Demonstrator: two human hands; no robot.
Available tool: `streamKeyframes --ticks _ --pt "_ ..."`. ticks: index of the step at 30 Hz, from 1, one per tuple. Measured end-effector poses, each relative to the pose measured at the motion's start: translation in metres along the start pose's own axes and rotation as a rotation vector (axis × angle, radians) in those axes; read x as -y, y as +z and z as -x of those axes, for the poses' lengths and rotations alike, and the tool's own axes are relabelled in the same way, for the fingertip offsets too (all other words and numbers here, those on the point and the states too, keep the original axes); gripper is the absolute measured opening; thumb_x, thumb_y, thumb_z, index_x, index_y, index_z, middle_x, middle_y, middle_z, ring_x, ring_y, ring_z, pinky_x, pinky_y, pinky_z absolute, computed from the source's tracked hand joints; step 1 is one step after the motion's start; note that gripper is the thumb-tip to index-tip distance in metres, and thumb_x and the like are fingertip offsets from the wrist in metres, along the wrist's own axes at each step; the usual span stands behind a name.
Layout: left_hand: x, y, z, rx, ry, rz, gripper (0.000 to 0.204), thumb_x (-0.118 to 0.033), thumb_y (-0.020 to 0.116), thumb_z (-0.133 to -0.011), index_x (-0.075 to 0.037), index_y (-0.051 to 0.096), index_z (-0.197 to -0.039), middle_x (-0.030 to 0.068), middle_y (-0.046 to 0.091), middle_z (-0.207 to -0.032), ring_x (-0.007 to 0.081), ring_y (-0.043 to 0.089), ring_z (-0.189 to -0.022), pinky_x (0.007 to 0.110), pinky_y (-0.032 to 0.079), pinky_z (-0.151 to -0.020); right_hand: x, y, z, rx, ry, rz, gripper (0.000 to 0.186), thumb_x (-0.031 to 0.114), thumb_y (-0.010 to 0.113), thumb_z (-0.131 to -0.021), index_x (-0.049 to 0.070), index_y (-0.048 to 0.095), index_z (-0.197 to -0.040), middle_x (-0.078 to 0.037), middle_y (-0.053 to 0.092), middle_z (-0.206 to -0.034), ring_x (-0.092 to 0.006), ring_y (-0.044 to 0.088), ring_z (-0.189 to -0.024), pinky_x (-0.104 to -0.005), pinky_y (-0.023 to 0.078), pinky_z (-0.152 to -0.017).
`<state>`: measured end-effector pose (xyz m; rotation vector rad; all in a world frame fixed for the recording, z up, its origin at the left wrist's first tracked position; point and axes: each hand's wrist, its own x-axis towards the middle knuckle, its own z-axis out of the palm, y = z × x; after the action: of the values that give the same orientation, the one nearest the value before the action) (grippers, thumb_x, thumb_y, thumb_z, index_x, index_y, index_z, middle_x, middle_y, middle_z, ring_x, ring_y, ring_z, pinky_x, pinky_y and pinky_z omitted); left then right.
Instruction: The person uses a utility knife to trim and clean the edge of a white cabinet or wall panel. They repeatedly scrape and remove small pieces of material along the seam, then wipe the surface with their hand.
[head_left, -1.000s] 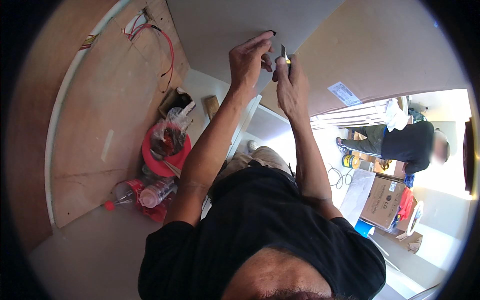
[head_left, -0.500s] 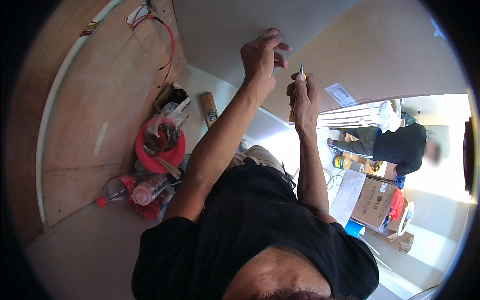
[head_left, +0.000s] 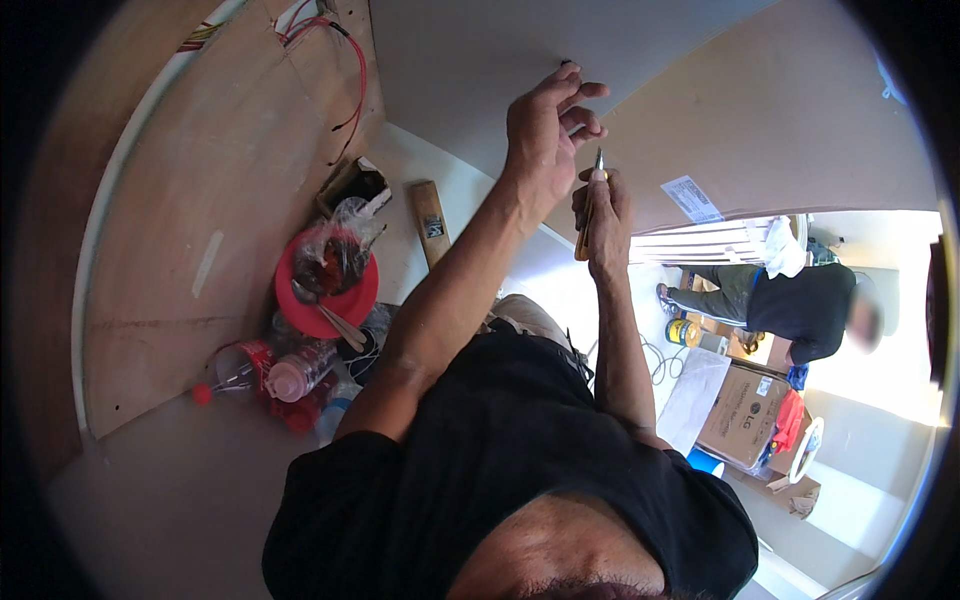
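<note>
My left hand (head_left: 545,135) is raised against the grey panel (head_left: 480,60), its fingers apart and bent. One fingertip meets a small dark spot on the panel; I cannot tell whether that is a hole or a small object. Just below and to the right, my right hand (head_left: 606,222) is closed around a yellow-handled tool (head_left: 599,176) with a pointed metal tip aimed upward. The tip sits close beneath the left hand's lower fingers. Beyond both hands spreads a large brown panel (head_left: 760,120) bearing a white label (head_left: 691,200).
At left, red wires (head_left: 350,60) hang by a wooden panel (head_left: 200,240). A red basin (head_left: 310,318), plastic bottles (head_left: 290,380) and a wooden block (head_left: 430,215) lie below. At right, a person (head_left: 795,308) bends near cardboard boxes (head_left: 742,415) and a yellow tub (head_left: 683,332).
My left hand has shifted right, closer to my right hand. The right hand, still gripping the tool, has dropped slightly. The whole view has shifted a little.
</note>
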<state>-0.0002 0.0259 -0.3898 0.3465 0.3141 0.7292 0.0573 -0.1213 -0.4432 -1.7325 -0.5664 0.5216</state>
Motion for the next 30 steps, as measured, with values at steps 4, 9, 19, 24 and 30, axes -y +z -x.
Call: streamKeyframes --ticks 4,9,19,24,30 --pt "0.006 0.003 0.006 -0.006 -0.033 0.23 0.022 -0.016 0.067 -0.11 -0.008 0.072 -0.129 0.0043 0.077 -0.117 0.014 0.058 -0.077 0.036 0.051 -0.086 -0.004 0.003 -0.001 0.024 -0.047 0.016 0.037 0.037 0.055 -0.12 0.002 0.064 -0.114 -0.004 0.064 -0.082 -0.0119 0.057 -0.069 -0.031 0.046 -0.061" --pt "0.017 0.0 0.0 0.176 -0.128 0.571 0.018 -0.014 0.069 -0.109 -0.013 0.075 -0.127 -0.0003 0.08 -0.119 0.0144 0.064 -0.081 0.035 0.052 -0.084 -0.01 -0.003 0.0 0.014 -0.052 0.018 0.038 0.039 0.055 -0.119 0.002 0.063 -0.112 -0.005 0.063 -0.081 -0.0126 0.058 -0.07 -0.0315 0.046 -0.061" --pt "0.023 -0.01 -0.008 0.254 -0.179 0.584 0.014 -0.013 0.073 -0.106 -0.018 0.076 -0.119 -0.0035 0.081 -0.117 0.0159 0.069 -0.087 0.042 0.055 -0.089 -0.026 -0.019 0.013 -0.001 -0.008 0.011 0.04 0.039 0.054 -0.119 0.001 0.063 -0.112 -0.005 0.062 -0.078 -0.012 0.055 -0.065 -0.03 0.044 -0.058" --pt "0.017 -0.008 -0.006 0.298 -0.004 0.254 0.031 -0.016 0.07 -0.106 -0.017 0.068 -0.137 0.0041 0.079 -0.115 0.0177 0.07 -0.087 0.043 0.056 -0.089 -0.036 -0.016 0.017 0.035 0.046 0.0 0.036 0.036 0.055 -0.119 0.002 0.064 -0.114 -0.004 0.062 -0.077 -0.0124 0.056 -0.065 -0.0306 0.045 -0.059" --pt "0.019 -0.002 0.003 0.128 0.111 -0.164 0.056 -0.017 0.066 -0.106 -0.005 0.054 -0.159 0.0146 0.077 -0.111 0.0204 0.067 -0.074 0.039 0.058 -0.071 -0.042 -0.004 0.012 0.082 0.08 -0.079 0.033 0.035 0.056 -0.119 0.002 0.064 -0.115 -0.004 0.063 -0.08 -0.0116 0.056 -0.066 -0.03 0.045 -0.059"
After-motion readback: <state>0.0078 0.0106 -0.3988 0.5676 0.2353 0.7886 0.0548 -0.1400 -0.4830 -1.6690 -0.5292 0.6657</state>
